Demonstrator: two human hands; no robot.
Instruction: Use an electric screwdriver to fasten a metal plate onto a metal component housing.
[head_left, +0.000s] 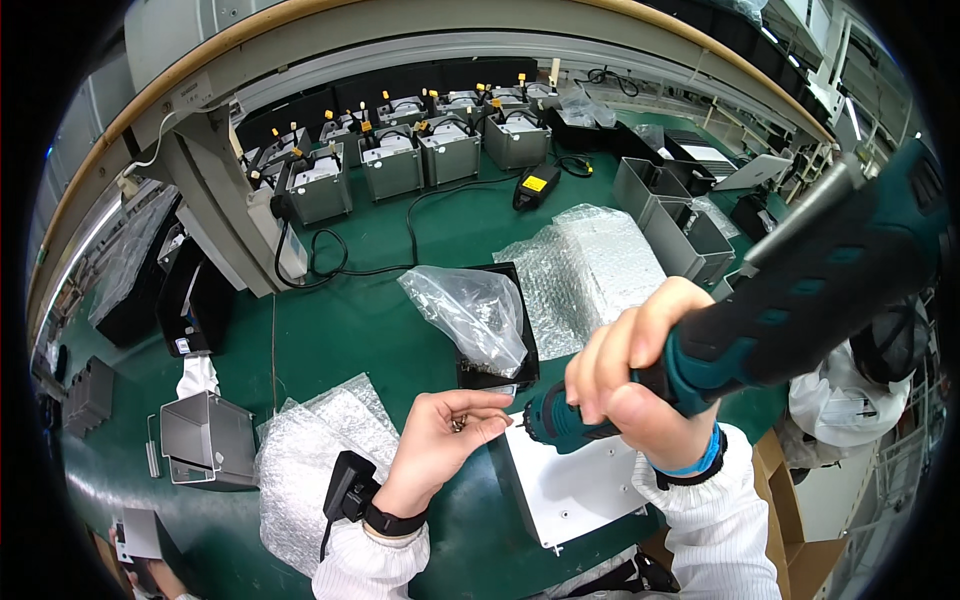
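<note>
My right hand (pixel 645 385) is wrapped round a teal and black cordless screwdriver (pixel 790 300), its chuck end pointing left toward my other hand. My left hand (pixel 447 440) is curled over a few small screws (pixel 459 423), thumb and fingertips brought together close to the chuck. Beneath both hands lies a white metal panel (pixel 575 490) with small holes. Just beyond, a clear plastic bag (pixel 470 310) of small parts rests in a black tray (pixel 528 345). The screwdriver's tip is hard to make out.
Bubble wrap (pixel 330 440) lies left, more bubble wrap (pixel 600 255) behind. A grey metal box (pixel 205 440) stands at left. Several grey units with wires (pixel 390 165) line the back, near a black power adapter (pixel 535 187). Open grey boxes (pixel 685 235) stand right. Another person's hand (pixel 165 578) shows lower left.
</note>
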